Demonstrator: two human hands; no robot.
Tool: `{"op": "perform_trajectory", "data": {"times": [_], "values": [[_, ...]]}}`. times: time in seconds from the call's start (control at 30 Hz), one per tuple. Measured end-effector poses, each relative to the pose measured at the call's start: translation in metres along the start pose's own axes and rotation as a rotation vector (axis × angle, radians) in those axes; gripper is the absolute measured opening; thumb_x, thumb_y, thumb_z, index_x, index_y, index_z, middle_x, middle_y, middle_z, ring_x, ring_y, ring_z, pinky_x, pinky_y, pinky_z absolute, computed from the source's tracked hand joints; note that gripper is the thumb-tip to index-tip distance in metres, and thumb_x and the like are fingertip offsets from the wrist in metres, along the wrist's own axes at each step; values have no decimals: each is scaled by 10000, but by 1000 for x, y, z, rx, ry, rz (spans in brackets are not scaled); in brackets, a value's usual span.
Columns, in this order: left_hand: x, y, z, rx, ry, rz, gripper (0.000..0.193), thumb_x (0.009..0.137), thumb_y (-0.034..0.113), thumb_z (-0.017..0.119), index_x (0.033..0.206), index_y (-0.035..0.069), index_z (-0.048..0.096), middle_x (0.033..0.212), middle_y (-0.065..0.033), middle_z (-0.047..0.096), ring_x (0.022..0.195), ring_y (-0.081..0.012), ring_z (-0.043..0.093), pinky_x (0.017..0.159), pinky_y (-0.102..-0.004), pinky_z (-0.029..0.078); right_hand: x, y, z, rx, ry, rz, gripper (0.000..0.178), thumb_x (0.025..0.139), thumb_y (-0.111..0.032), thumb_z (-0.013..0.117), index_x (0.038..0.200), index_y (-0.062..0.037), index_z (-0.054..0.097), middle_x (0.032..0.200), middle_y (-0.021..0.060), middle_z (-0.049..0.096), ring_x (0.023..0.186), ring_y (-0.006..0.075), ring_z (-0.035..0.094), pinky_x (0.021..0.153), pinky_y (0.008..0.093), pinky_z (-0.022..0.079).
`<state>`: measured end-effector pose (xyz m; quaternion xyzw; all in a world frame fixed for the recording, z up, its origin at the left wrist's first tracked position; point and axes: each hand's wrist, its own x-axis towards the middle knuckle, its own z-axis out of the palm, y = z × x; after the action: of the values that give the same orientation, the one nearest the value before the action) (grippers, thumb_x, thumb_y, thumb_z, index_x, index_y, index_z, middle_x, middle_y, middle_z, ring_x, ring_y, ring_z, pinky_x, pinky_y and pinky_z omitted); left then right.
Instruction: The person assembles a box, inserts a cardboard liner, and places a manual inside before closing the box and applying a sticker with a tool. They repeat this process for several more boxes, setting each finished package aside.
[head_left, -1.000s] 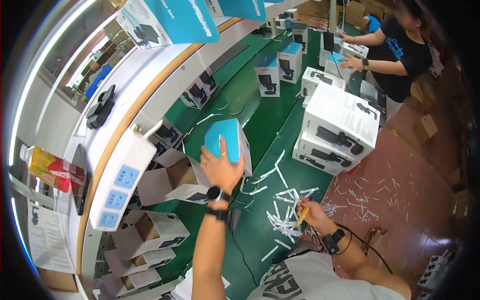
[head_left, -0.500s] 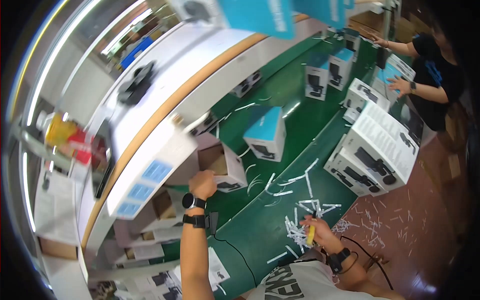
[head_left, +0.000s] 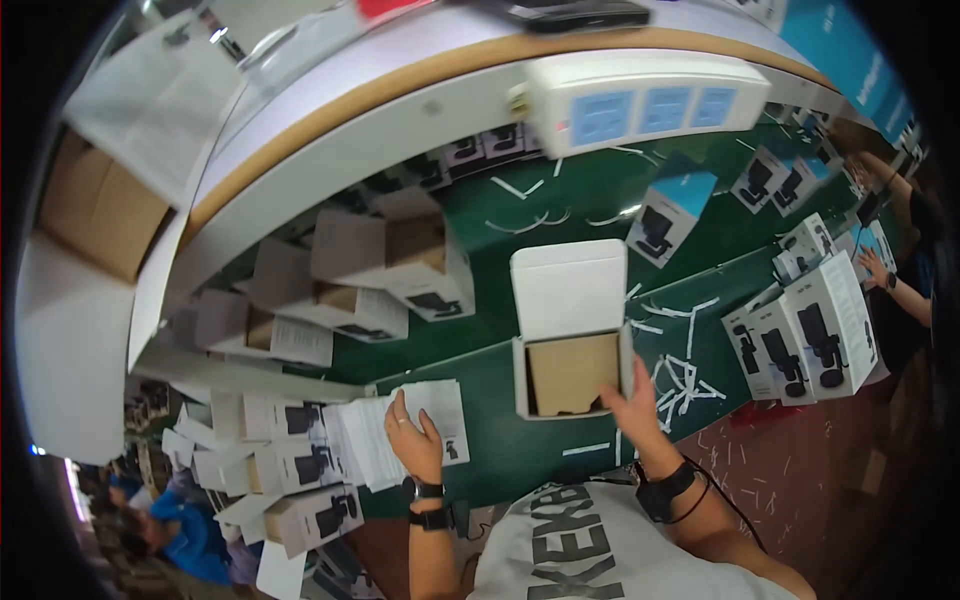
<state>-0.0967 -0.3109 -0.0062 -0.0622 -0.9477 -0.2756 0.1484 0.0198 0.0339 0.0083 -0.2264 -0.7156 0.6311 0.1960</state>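
Note:
A small white box [head_left: 571, 290] stands in front of me on the green bench, its lid tipped up and away from me. Inside it lies a brown cardboard insert [head_left: 572, 372]. My right hand [head_left: 636, 408] grips the box's right wall, the thumb over the rim by the insert. To the left, my left hand [head_left: 414, 438] rests on a stack of white printed leaflets [head_left: 365, 440], fingers stretched and thumb apart. No yellow tool shows in my right hand now; part of that hand is hidden.
Open boxes [head_left: 430, 285] line the bench at back left, and more [head_left: 300, 460] stand left of the leaflets. Closed boxes [head_left: 820, 325] stand at right, near paper strips [head_left: 680, 385]. A shelf [head_left: 400, 90] with a white power strip [head_left: 650, 105] overhangs the back. A co-worker's hand [head_left: 878, 270] is far right.
The view has swung left. My left hand has gone from a box at the back to the leaflets. My right hand, earlier holding a yellow tool over paper strips, now grips the white box.

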Motion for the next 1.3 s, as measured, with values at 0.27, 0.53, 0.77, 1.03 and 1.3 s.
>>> {"op": "perform_trajectory", "data": {"times": [0.27,0.53,0.77,1.03,1.3], "values": [[-39,-87,38,487,-84,13,383,922,239,693,1228,13,648,1215,-239,616,1096,-426,602,916,-438,511,-29,-10,26,74,-150,290,591,867,-107,774,1389,26,532,1281,130,636,1105,201,628,961,353,509],[-45,-119,34,295,-33,-102,204,937,151,657,1072,-1,673,1035,-170,678,946,-389,643,813,-457,528,-60,-38,19,-54,-306,163,573,896,-124,770,1398,25,537,1172,78,675,991,129,620,831,286,512],[-33,10,-94,-756,255,-338,333,999,30,576,1309,-53,486,1014,-155,697,759,-176,682,633,-268,554,-71,-2,-53,68,-263,471,508,936,-100,720,1399,5,541,1087,31,682,857,47,574,683,215,457],[-30,87,-58,-286,92,336,504,839,-44,637,1326,-53,506,1024,-188,674,751,-257,655,646,-333,538,-61,-5,-22,125,-147,475,377,980,-85,646,1338,7,571,1032,37,696,820,72,578,735,227,478],[-35,86,-29,-397,112,318,598,785,-15,693,1345,-5,484,1060,-195,616,867,-351,613,716,-390,468,-75,8,-25,249,-178,495,337,1016,-28,536,1350,1,559,1027,46,691,735,77,514,681,234,453]]}}
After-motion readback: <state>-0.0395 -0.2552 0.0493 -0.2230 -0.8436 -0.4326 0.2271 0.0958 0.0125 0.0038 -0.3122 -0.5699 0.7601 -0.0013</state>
